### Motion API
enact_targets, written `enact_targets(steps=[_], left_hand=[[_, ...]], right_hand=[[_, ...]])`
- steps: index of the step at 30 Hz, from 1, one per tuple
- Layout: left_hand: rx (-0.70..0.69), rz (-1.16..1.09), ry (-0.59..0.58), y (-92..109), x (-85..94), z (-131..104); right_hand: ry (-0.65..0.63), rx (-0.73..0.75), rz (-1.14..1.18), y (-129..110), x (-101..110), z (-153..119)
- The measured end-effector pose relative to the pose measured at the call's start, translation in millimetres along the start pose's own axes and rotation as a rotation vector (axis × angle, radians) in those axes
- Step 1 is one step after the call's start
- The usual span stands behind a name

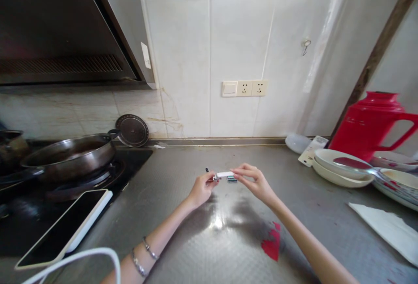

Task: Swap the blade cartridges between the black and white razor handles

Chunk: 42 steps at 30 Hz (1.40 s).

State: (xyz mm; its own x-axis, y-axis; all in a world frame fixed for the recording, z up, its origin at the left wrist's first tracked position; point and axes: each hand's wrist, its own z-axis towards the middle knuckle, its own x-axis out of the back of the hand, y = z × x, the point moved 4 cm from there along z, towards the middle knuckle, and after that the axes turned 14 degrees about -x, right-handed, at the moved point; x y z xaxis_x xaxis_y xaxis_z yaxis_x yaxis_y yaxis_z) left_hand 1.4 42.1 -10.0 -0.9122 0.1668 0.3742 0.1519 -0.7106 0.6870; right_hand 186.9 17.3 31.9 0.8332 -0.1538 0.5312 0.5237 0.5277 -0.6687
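Observation:
My left hand point(200, 192) is closed over the counter, its fingertips pinching a small shiny metal piece point(215, 178) whose kind I cannot make out. A thin black tip point(207, 170) sticks up beside those fingers. Between both hands runs a short, slim white piece point(224, 174); the thumb and fingers of my right hand point(256, 182) pinch its right end. Its left end meets the metal piece, and I cannot tell whether they are joined. Just below the white piece, near my right fingertips, shows a small teal and dark object point(232, 180).
A metal pan point(70, 155) sits on the black stove at left, with a phone point(65, 227) and white cable point(98, 251) nearer. Stacked bowls point(342, 179), a red thermos jug point(362, 123) and white paper point(385, 229) stand right. A red scrap point(272, 245) lies in front.

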Motion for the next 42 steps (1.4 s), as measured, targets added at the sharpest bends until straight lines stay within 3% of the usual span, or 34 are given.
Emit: enact_targets(steps=[13, 18, 33, 38, 42], left_hand=[[-0.041, 0.098, 0.01, -6.1, 0.7, -1.1], [-0.06, 0.113, -0.008, -7.5, -0.6, -2.0], [-0.072, 0.126, -0.029, -1.6, -2.3, -1.3], [-0.069, 0.129, -0.025, -1.8, -2.4, -1.6], [-0.077, 0.148, -0.038, 3.8, -1.6, -0.4]], right_hand=[[0.064, 0.041, -0.132, 4.6, 0.8, -1.3], [0.092, -0.007, -0.124, 10.5, 3.9, -0.7], [-0.015, 0.045, -0.11, -0.4, 4.7, -0.4], [0.027, 0.016, -0.128, 2.6, 14.1, 1.6], [-0.009, 0.066, -0.138, -8.3, 9.4, -1.4]])
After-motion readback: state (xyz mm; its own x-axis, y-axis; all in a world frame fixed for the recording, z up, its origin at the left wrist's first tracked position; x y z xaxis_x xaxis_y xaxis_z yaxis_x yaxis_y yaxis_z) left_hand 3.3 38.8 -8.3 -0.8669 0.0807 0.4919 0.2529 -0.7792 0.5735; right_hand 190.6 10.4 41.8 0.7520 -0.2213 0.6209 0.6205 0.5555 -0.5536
